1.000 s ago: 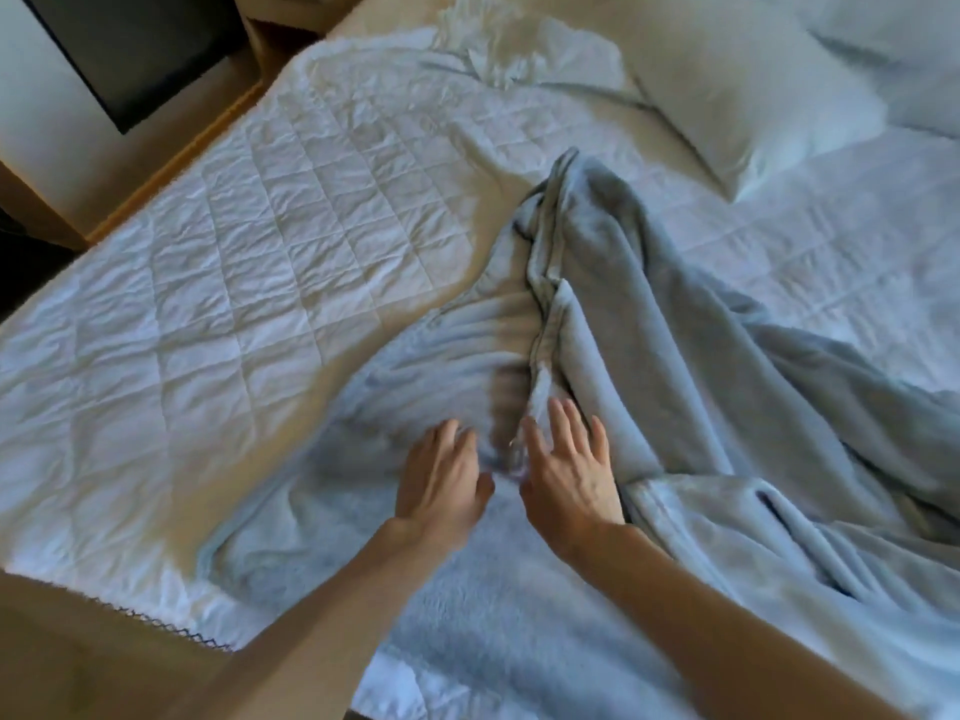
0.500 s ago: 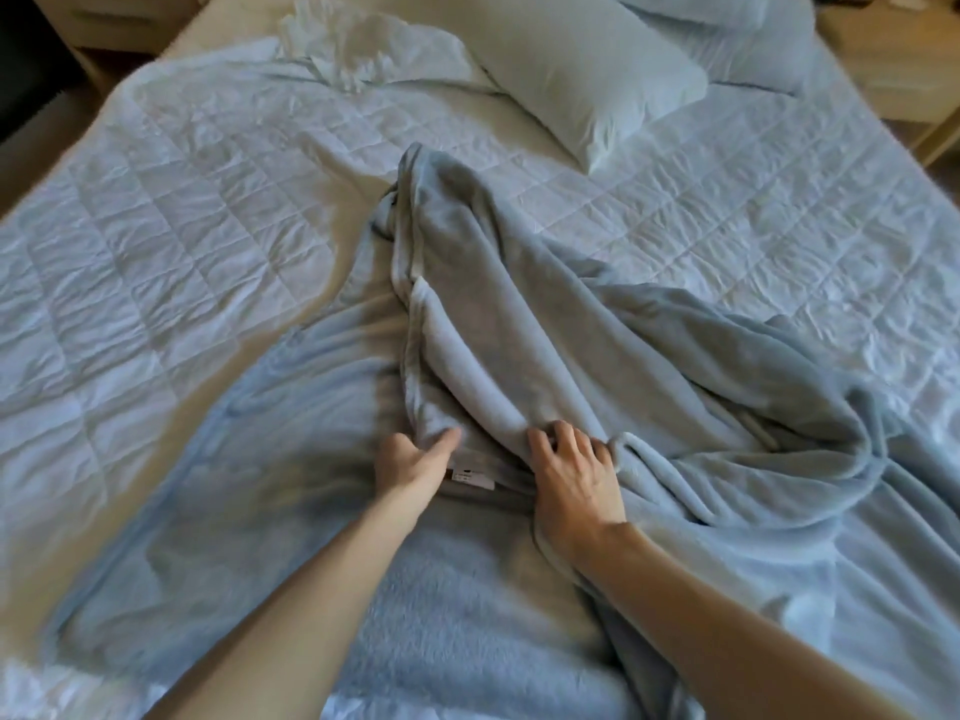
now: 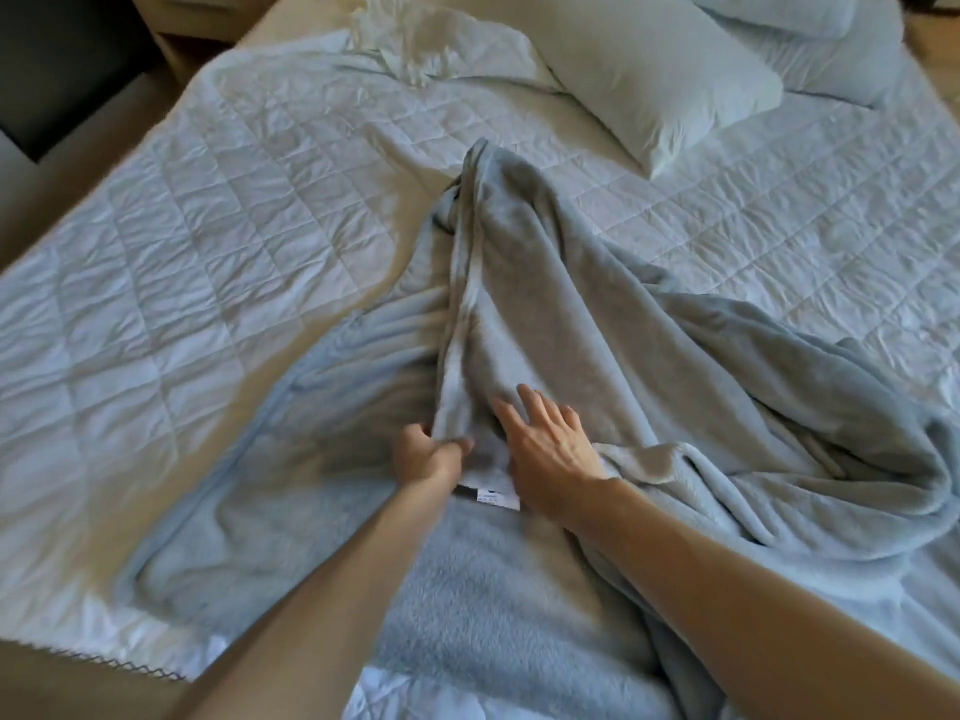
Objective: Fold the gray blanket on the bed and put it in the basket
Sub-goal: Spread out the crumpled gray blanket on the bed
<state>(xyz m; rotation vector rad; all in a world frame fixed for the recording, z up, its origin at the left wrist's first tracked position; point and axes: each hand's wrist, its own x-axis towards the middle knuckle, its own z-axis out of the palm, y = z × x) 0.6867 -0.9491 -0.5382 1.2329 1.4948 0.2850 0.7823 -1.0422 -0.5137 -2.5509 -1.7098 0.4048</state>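
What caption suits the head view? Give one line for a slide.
Left hand pinches the crumpled gray blanket near its white label; right hand lies flat on it, atop a quilted bed.

Both bare forearms come in from the near edge and converge mid-scene. Left hand (image 3: 428,454): fingers curled, thumb on top, pinching a blanket (image 3: 597,330) fold. Right hand (image 3: 553,452) just right of it: palm down, fingers straight and spread, pointing far, flat on the blanket. Hands close, not touching.
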